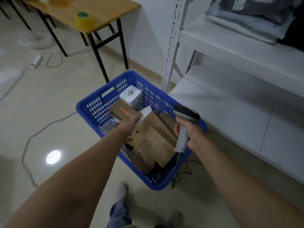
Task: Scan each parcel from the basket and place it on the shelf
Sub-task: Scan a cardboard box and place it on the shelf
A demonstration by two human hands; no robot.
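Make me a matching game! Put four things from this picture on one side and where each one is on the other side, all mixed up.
Things:
1. scanner
2. tape roll
3. white box
4. dark bags

Places:
A. on the wooden table
B. in the blue basket
C. on the upper shelf
D. in the right hand

Pairs: 1-D, 2-A, 3-B, 4-C.

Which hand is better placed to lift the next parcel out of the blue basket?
Left. The left hand reaches into the basket, right at a brown parcel. The right hand is busy: it grips the scanner above the basket's rim.
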